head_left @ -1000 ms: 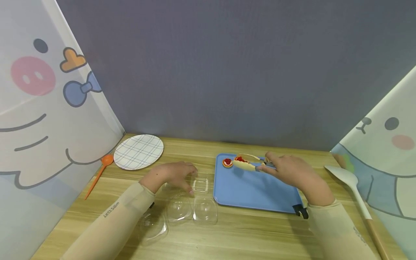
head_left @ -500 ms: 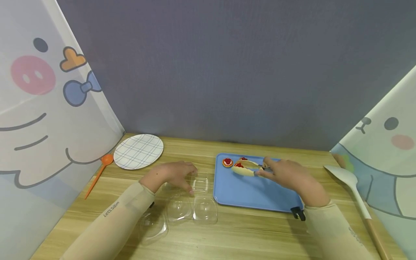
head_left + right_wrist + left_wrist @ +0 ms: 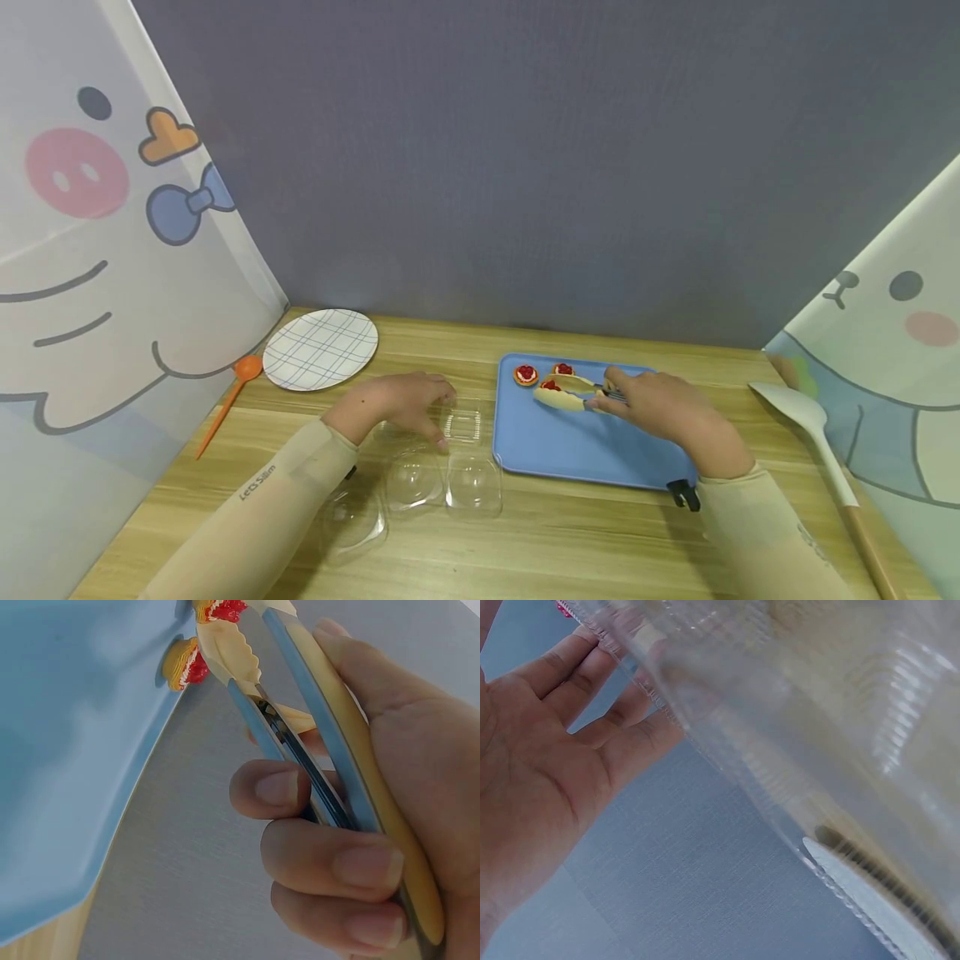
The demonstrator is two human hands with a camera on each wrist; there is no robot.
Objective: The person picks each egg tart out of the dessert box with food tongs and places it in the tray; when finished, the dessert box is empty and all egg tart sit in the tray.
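My right hand (image 3: 648,398) grips a pair of tongs (image 3: 337,742) with cream tips and metal arms, fingers curled round the handles. The parted tips straddle a small red-topped tart (image 3: 550,386) on the blue tray (image 3: 585,442). Two other tarts lie near it, a left tart (image 3: 526,375) with white cream and a back tart (image 3: 563,369). To the left, my left hand (image 3: 408,404) rests at a clear plastic container (image 3: 474,483) with rounded compartments. In the left wrist view its fingers (image 3: 622,720) are fairly straight, fingertips at the container's edge.
A white checked plate (image 3: 321,350) lies at the back left, with an orange spoon (image 3: 234,400) beside it. On the right a white spatula (image 3: 813,425) with a wooden handle lies along the side panel. A grey wall (image 3: 480,167) stands behind the table.
My right hand and the tongs have moved slightly nearer and left, the tips lowered round the front tart, uncovering the back tart. The left hand stays in place.
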